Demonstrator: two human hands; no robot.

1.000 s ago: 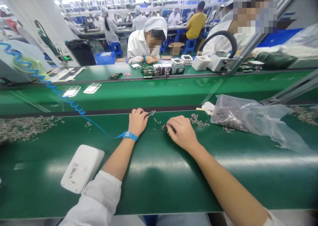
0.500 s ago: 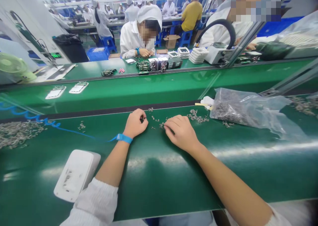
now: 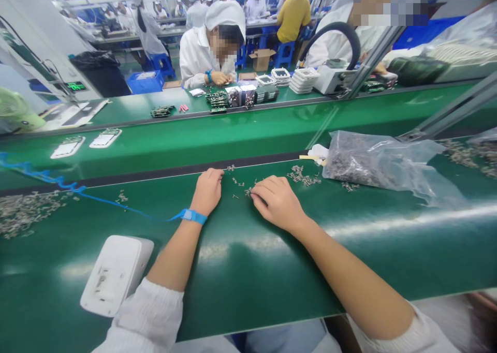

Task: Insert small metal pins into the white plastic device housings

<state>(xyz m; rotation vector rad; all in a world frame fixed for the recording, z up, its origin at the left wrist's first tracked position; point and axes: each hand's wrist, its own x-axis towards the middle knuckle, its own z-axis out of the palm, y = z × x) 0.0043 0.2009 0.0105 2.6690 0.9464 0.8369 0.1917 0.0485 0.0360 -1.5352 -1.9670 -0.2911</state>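
Observation:
My left hand (image 3: 207,192) rests on the green work surface (image 3: 240,270) with its fingers curled together. Its fingertips point away from me, and whatever they hold is hidden. A blue wrist strap (image 3: 194,216) circles that wrist. To the right, the bent fingers of my right hand (image 3: 278,203) are pinched together at a small metal part (image 3: 248,191). Between the hands lie a few loose metal parts (image 3: 235,181). A larger scatter of the same small parts (image 3: 303,176) is just beyond my right hand.
A clear plastic bag of metal parts (image 3: 353,161) lies at right. Another heap of parts (image 3: 27,210) is at far left, near a coiled blue cord (image 3: 46,176). A white plastic housing (image 3: 112,275) sits by my left forearm. Across the conveyor belt (image 3: 217,135), a co-worker (image 3: 209,53) works.
My left hand has turned so its fingertips, earlier seen pinched together, now face away. My right hand stays at the small parts. The whole view has shifted slightly.

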